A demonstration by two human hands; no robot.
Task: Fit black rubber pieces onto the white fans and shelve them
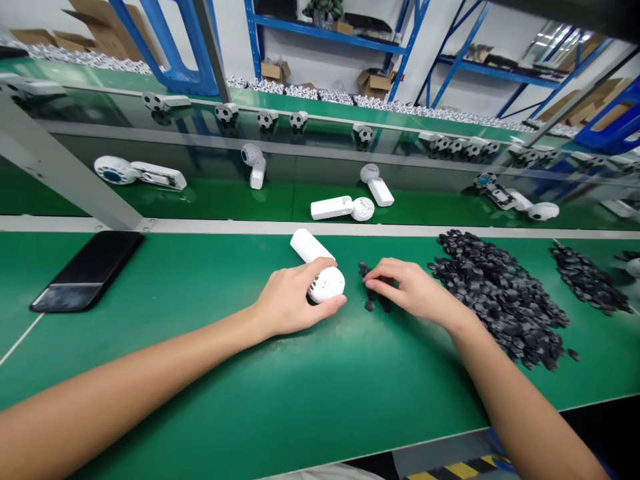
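Observation:
A white handheld fan (327, 285) with a round slotted head and a folded handle lies on the green table. My left hand (293, 297) is closed around its head, thumb on the near side and fingers over the top. To the right, my right hand (407, 287) has thumb and index finger pinched together at a few small black pieces (370, 305). What sits between those fingertips is mostly hidden, but it looks like one of these pieces. Beyond that hand spreads a large pile of the same black pieces (500, 293).
Another black pile (590, 277) lies farther right, and a black phone (87, 270) rests at left. Behind a metal ledge (250, 227), several white fans, one a folded fan (343, 208), lie on a green belt (210, 200). A slanted metal post (65, 153) rises at left.

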